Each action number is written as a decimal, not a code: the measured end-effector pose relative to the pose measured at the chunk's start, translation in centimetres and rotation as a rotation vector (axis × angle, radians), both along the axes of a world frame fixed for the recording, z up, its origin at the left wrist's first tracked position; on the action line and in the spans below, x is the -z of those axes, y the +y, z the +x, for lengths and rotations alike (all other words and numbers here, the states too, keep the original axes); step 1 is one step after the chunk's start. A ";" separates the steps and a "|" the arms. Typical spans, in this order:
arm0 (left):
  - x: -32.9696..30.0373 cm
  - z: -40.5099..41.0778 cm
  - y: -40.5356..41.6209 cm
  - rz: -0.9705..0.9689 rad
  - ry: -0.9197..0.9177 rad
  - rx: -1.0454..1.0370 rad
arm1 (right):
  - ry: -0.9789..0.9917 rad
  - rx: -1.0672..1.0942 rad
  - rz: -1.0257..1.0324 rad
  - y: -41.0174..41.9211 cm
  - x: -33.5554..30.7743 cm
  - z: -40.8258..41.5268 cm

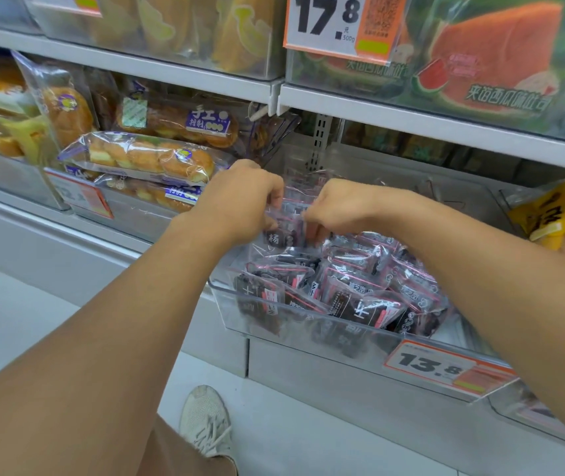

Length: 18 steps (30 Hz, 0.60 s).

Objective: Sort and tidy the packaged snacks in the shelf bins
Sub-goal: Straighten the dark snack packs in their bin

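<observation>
- white shop shelves (411,108) run across the view in tiers, each carrying clear plastic bins with low front walls.
- open room: the back half of the middle bin (240,314) is bare behind the pile, under the overhanging shelf edge.
- left hand (240,201) and right hand (336,207) meet over that bin, fingers curled, both pinching one crinkly clear snack packet (286,221) with dark contents, held above the pile.
- more dark packets (360,290) with thin red seal lines lie heaped against the bin's front wall.
- glossy bags of golden bread rolls (143,159) fill the bin just to the left.
- an orange price tag (442,369) hangs below the bin's front edge.
</observation>
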<state>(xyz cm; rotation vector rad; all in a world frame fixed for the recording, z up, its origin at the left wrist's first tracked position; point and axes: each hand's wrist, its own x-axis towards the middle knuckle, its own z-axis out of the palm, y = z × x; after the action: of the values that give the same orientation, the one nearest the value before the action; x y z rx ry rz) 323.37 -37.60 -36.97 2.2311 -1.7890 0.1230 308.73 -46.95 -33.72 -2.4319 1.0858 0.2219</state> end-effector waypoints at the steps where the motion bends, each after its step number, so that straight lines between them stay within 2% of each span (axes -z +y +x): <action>1: 0.1 0.1 -0.1 -0.008 0.007 -0.011 | 0.056 -0.011 -0.012 -0.2 -0.1 -0.1; 4: 0.2 0.1 -0.6 -0.056 0.014 -0.031 | 0.172 -0.101 -0.019 0.6 0.0 -0.4; 7: 0.3 0.3 -0.9 -0.073 0.054 -0.022 | 0.201 -0.163 -0.174 1.5 0.9 -0.3; 13: 0.3 1.7 -0.3 0.027 0.141 0.104 | -0.161 -0.069 -0.224 0.7 0.0 -0.1; 18: 0.5 1.3 -0.7 0.081 0.181 0.097 | -0.292 -0.116 -0.334 0.0 1.4 -0.2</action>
<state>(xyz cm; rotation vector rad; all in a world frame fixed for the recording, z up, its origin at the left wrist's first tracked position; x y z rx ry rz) 324.71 -38.29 -37.45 2.1267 -1.8285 -0.1688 308.55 -46.99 -35.11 -2.7122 0.9098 -0.2940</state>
